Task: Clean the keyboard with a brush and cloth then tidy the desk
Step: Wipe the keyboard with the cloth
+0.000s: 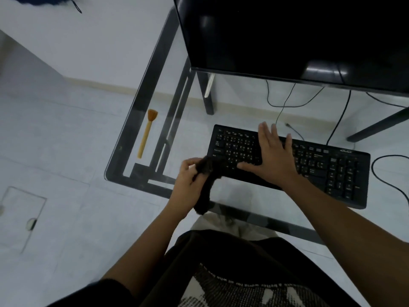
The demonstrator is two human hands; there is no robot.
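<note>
On the keyboard, right hand flat, straight-fingered; cloth within curled fingers of left hand.

Glass desk with keyboard, brush and monitor on top

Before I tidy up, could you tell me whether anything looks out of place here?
Only a loose cable end behind the keyboard: its plug lies free and seems connected to nothing. Otherwise nothing stands out.
</note>
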